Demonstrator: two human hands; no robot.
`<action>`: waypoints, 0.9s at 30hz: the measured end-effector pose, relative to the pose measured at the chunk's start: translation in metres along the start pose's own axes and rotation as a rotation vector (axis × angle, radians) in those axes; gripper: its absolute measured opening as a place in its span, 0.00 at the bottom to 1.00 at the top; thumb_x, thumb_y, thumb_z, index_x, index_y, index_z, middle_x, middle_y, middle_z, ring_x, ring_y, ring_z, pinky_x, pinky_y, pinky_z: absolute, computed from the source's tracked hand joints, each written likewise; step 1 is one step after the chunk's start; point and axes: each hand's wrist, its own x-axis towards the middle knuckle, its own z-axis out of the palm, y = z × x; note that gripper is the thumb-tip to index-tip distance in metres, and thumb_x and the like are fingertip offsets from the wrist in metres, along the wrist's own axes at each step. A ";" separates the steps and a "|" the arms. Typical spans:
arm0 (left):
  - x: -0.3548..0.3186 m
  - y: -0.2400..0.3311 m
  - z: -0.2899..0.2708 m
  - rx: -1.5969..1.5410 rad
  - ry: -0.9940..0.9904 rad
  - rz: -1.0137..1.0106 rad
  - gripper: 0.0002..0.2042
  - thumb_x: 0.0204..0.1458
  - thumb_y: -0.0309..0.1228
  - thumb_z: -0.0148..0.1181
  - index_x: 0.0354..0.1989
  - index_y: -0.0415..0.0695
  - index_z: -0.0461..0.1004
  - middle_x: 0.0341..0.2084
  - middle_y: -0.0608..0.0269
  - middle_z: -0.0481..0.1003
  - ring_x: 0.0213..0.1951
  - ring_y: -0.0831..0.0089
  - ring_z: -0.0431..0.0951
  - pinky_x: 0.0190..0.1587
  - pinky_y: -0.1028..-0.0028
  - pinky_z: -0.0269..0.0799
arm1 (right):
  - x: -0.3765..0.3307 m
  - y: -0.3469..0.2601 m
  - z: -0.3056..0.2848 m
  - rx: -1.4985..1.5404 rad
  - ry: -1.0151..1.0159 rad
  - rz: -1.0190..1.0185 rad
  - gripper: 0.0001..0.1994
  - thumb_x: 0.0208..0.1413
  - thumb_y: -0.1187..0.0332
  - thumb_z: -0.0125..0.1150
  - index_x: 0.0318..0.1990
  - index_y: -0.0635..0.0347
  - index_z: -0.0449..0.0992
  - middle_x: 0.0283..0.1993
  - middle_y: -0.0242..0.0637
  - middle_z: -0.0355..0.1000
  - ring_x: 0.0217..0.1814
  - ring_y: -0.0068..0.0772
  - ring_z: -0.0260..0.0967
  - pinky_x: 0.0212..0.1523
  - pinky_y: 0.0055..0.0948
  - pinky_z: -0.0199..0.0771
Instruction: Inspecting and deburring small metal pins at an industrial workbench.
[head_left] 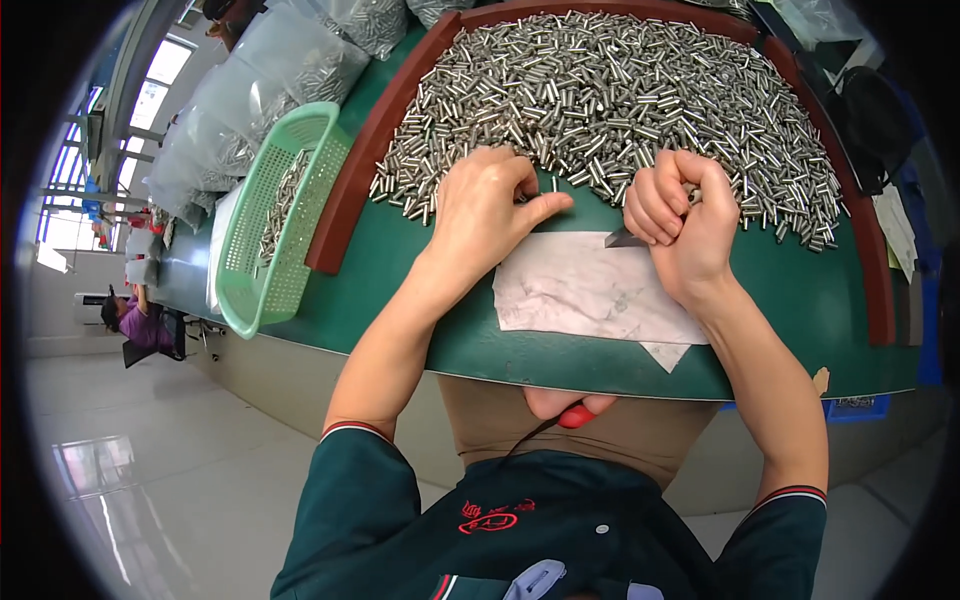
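Note:
A broad heap of short, shiny metal pins point(610, 95) covers the far part of the green table point(460, 350). My left hand point(485, 205) rests at its near edge, with fingers curled down among the pins and the thumb pointing right. Its fingertips are hidden, so I cannot make out what they hold. My right hand point(690, 215) is closed at the heap's front. From its fist a dark, flat, pointed metal tool point(624, 240) sticks out leftward; the rest is hidden. Below both hands lies a smudged whitish cloth point(590, 285).
Reddish-brown wooden strips point(345, 205) border the heap. A light green perforated basket point(235, 250) holding pins stands left. Behind it are clear plastic bags point(250, 75) of metal parts. A blue bin point(858, 408) sits low at right. Another person point(145, 325) sits far left.

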 end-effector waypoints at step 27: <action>0.002 0.001 0.008 -0.452 -0.176 -0.172 0.06 0.48 0.23 0.53 0.34 0.36 0.73 0.23 0.66 0.73 0.26 0.83 0.70 0.30 0.82 0.65 | 0.002 0.001 -0.003 0.030 0.022 -0.005 0.15 0.50 0.66 0.33 0.12 0.52 0.50 0.07 0.25 0.45 0.09 0.16 0.35 0.11 0.19 0.37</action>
